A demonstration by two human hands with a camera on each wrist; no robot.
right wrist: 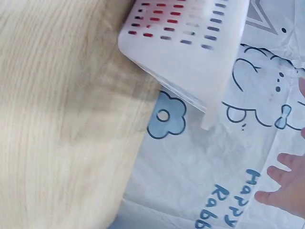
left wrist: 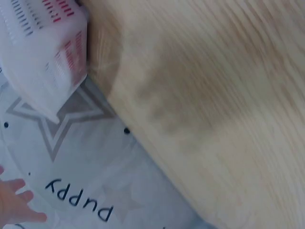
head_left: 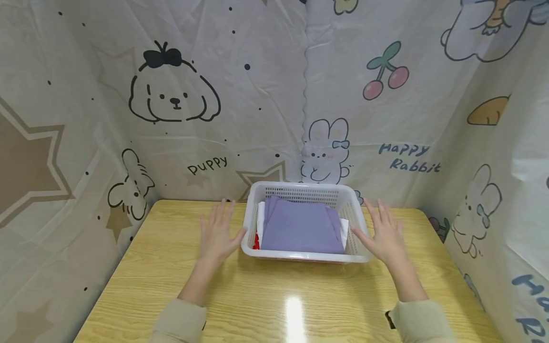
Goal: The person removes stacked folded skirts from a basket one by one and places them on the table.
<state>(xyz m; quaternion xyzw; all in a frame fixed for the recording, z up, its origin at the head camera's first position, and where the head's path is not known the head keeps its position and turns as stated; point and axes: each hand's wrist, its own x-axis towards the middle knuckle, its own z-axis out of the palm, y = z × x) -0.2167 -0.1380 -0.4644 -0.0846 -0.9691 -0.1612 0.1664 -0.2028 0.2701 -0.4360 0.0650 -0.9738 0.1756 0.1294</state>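
A white plastic basket (head_left: 306, 256) with slotted walls stands near the table's back edge. Inside it lies a folded purple cloth (head_left: 302, 226), with white cloth (head_left: 344, 232) showing at its sides and a bit of red (head_left: 256, 242) at the left. My left hand (head_left: 218, 234) is beside the basket's left end, fingers spread and thumb toward the rim. On the other side my right hand (head_left: 383, 233) is spread likewise, its thumb close to the right rim. Neither hand holds anything. In the wrist views, fingers show at the frame edges, apart from the basket wall (right wrist: 186, 62).
The basket and hands are over a light wooden table (head_left: 253, 300). A printed curtain (head_left: 257, 95) with cartoon animals hangs behind the table and along both sides. A small black object (head_left: 390, 320) lies by the right sleeve (head_left: 422, 319).
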